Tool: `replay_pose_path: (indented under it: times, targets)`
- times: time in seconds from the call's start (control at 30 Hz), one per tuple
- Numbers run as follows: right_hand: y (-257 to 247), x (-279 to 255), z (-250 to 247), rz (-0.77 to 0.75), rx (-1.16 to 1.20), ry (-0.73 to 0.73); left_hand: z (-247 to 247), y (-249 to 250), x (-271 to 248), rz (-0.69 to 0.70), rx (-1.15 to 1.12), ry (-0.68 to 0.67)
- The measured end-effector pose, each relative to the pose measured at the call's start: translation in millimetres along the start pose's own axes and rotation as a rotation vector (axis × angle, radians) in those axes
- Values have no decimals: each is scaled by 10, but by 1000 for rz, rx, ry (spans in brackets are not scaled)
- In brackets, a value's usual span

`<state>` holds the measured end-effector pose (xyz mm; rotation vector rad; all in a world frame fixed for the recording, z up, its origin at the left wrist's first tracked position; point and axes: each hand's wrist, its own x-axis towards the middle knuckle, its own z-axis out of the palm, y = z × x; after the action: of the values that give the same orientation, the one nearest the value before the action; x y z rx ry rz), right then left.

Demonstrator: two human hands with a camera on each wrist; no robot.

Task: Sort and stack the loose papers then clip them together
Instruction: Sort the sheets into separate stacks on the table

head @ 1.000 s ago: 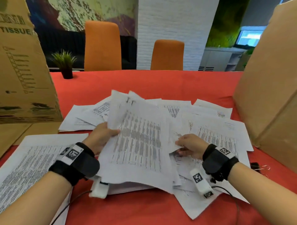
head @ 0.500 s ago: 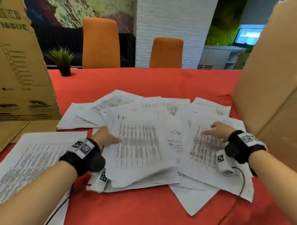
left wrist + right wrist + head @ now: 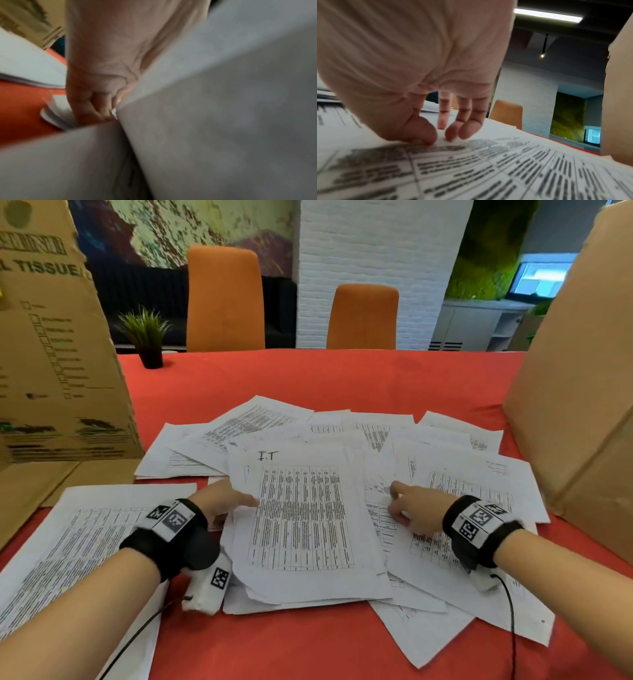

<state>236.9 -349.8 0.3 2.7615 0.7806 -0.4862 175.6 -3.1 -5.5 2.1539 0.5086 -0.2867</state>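
The left hand (image 3: pixel 222 501) has its grip closed on the left edge of the top sheet (image 3: pixel 301 518), the one marked "I.T" above a printed table: the thumb lies on top of the page, and the left wrist view shows the fingers (image 3: pixel 96 106) curled under the paper edge. The right hand (image 3: pixel 416 510) rests on the sheets to the right of that page with a loose, fairly open grip; in the right wrist view its fingertips (image 3: pixel 452 134) and thumb touch the printed sheet (image 3: pixel 488 169) close together, but I cannot tell whether they pinch it. The loose papers (image 3: pixel 359 433) lie spread and overlapping in the middle of the red worktop (image 3: pixel 325 378). A separate printed sheet (image 3: pixel 78 542) lies under the left forearm. Cardboard boxes stand at the left (image 3: pixel 51 354) and the right (image 3: pixel 582 388), with a small potted plant (image 3: pixel 145 337) at the far edge.
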Motion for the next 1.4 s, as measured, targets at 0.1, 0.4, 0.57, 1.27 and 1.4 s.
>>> replay_pose_path:
  times: [0.1, 0.4, 0.57, 1.27, 1.4]
  targets:
    - [52, -51, 12, 30, 52, -40, 1, -59, 11, -12, -112, -44]
    - [1018, -297, 13, 843, 420, 93, 61, 82, -60, 131, -521, -20]
    - [1377, -481, 214, 893, 450, -60, 69, 25, 12, 172, -666, 56]
    - [904, -709, -1069, -119, 1672, 1174, 159, 541, -193, 326, -396, 8]
    - [578, -745, -1317, -301, 1817, 1086, 217, 865, -357, 377, -557, -321]
